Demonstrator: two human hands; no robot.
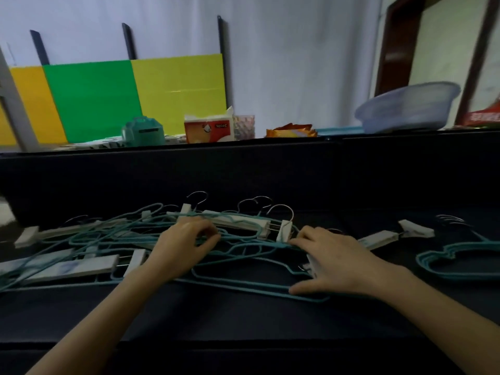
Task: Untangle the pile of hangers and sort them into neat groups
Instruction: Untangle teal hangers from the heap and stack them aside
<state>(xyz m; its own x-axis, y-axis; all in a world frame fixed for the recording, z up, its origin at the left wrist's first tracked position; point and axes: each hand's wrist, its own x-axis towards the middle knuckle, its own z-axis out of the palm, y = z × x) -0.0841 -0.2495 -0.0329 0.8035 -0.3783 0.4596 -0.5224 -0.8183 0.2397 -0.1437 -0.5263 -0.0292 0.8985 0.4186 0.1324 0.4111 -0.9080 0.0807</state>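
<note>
Forearms come in from the bottom edge over a dark surface (243,328), both reaching into the pile of hangers (121,239) that sprawls across the middle and left. It's a proper mess: thin teal wire ones looped through chunky white clip hangers (67,266), metal hooks poking up along the far side.

Left hand (184,247) sits on the middle of the heap, fingers (208,234) curled in and pinching a teal hanger (238,235) near the top of the tangle. Right hand (335,258) is just beside it, fingers spread and laid flat over the hangers, tips touching teal wire, thumb stretched out toward the camera and resting on the lowest teal loop.

Off to the right, apart from the heap, there's a neat stack of teal hangers (460,261) lying nested together, and one more white clip hanger (389,236) between that stack and the right hand.

Behind the dark ledge: a bluish plastic basin (408,106), a tissue pack (208,128), a small teal box (142,131), and yellow and green panels (92,101) against the wall.
</note>
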